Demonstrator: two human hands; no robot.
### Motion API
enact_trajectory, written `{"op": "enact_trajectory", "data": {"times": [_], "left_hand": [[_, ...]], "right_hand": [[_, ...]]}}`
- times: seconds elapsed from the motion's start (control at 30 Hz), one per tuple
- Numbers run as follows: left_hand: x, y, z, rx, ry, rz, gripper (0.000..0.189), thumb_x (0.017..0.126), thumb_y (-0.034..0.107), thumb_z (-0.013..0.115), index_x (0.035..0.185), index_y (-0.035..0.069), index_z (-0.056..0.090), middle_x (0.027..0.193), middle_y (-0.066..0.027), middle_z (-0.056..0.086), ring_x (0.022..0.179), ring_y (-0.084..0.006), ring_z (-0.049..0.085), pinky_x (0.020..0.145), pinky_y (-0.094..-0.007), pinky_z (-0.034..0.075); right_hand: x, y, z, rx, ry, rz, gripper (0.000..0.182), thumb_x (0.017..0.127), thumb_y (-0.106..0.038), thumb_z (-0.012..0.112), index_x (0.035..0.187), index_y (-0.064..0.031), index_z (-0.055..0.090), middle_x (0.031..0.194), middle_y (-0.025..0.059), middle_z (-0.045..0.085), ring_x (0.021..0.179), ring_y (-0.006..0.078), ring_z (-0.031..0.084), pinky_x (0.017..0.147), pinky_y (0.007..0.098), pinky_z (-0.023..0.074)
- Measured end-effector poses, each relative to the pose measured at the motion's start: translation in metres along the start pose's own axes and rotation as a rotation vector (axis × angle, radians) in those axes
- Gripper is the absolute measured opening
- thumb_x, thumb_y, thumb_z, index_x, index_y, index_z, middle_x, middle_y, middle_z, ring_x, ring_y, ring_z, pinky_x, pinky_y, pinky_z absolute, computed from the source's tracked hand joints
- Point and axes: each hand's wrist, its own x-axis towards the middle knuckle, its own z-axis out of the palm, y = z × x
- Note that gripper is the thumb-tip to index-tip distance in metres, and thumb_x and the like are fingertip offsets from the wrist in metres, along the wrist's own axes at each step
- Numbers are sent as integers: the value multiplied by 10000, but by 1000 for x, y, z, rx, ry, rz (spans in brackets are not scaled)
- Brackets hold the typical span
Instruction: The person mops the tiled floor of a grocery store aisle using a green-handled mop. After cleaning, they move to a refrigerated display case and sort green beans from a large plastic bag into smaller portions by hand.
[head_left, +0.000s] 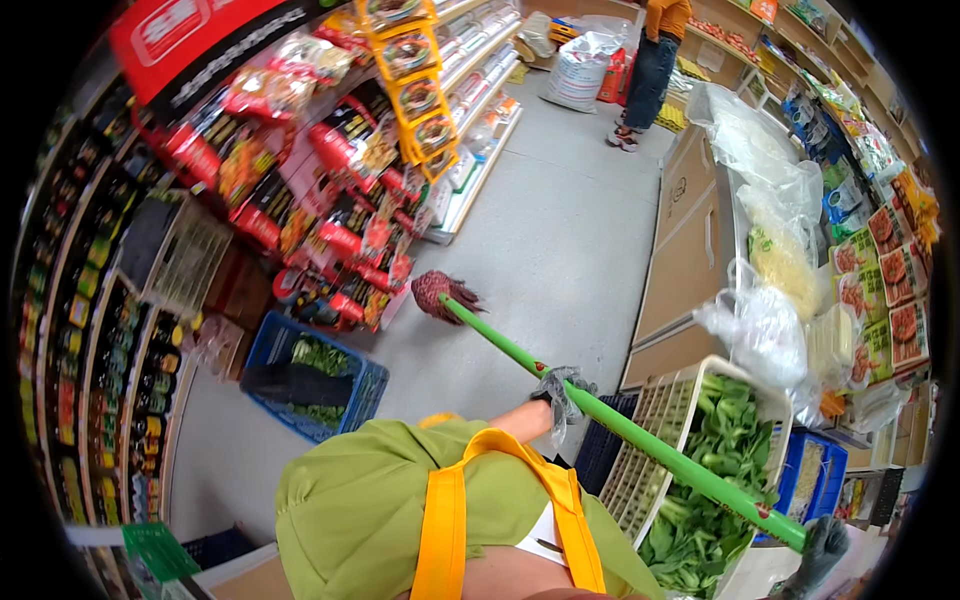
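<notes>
A mop with a green handle (652, 442) runs diagonally across the view. Its dark red strand head (442, 295) rests on the grey floor beside the rack of red packets. My left hand (564, 397), in a crinkled see-through plastic glove, is wrapped around the middle of the handle. At the handle's upper end, my right hand (825, 551) grips it in a dark grey glove. Below the handle stands a cream plastic crate (637, 450) of leafy greens (720, 450). A green sleeve and yellow apron straps fill the lower middle.
A blue crate (375, 390) with greens sits left on the floor (555, 202). Hanging red packets (337, 232) line the aisle's left. A counter (686, 232) with plastic bags borders its right. A person (649, 75) stands near a white sack (585, 71) ahead.
</notes>
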Motion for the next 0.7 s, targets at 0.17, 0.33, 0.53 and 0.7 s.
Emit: {"op": "enact_trajectory", "data": {"times": [0.17,0.33,0.53,0.7], "left_hand": [[99,79,137,144,25,-214,340,887,225,468,579,166,339,451,1,362,435,-199,390,508,-321,432],[231,168,255,310,-33,-278,319,850,205,497,565,152,364,461,-18,392,452,-207,405,504,-328,416],[377,252,413,443,-3,-370,384,827,201,490,501,168,290,430,-29,342,421,-239,373,467,-382,375],[482,334,567,681,74,-339,203,848,290,456,801,103,522,482,36,383,499,-168,431,547,-297,414]], "right_hand": [[60,-82,88,-120,155,113,350,834,-112,666,546,-48,478,524,-6,449,484,84,367,464,253,315],[145,-108,214,-210,189,284,247,828,-238,657,722,-39,557,548,-1,516,470,148,429,460,273,348],[291,-138,360,-228,201,380,257,827,-279,654,778,-40,575,558,1,536,466,166,450,460,276,358],[443,-156,513,-163,234,389,240,830,-240,661,718,-43,584,545,3,534,468,145,440,459,272,345]]}}
